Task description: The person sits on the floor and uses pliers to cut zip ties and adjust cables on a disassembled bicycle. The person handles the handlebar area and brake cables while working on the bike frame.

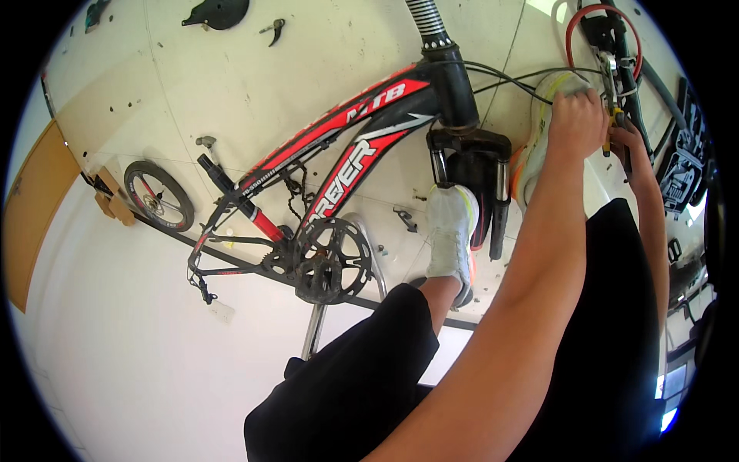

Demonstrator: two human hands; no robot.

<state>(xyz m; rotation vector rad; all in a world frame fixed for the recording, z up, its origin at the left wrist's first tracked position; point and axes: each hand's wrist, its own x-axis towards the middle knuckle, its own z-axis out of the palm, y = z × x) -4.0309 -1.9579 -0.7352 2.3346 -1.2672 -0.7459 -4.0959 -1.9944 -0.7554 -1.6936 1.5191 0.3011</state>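
Observation:
My left hand [577, 123] is closed beside the upper-right handlebar assembly [632, 96], its fingers curled over something hidden, near black cables [493, 75] and a red cable loop [570, 42]. Just right of it, my right hand [633, 150] is closed on a yellow-and-black pliers-like tool [616, 119], with silver metal above its grips. A black-and-red bicycle frame [339, 177] lies to the left, with its front fork [499, 223] below the head tube and a toothed chainring [354, 258] near the bottom.
My shoes [450, 231] straddle the fork. A small wheel [169, 196], cardboard pieces [119, 204], a dark curved part [215, 14] and several small metal pieces [406, 219] lie around the frame. A black tool case [681, 154] is at right, a wooden panel [35, 215] far left.

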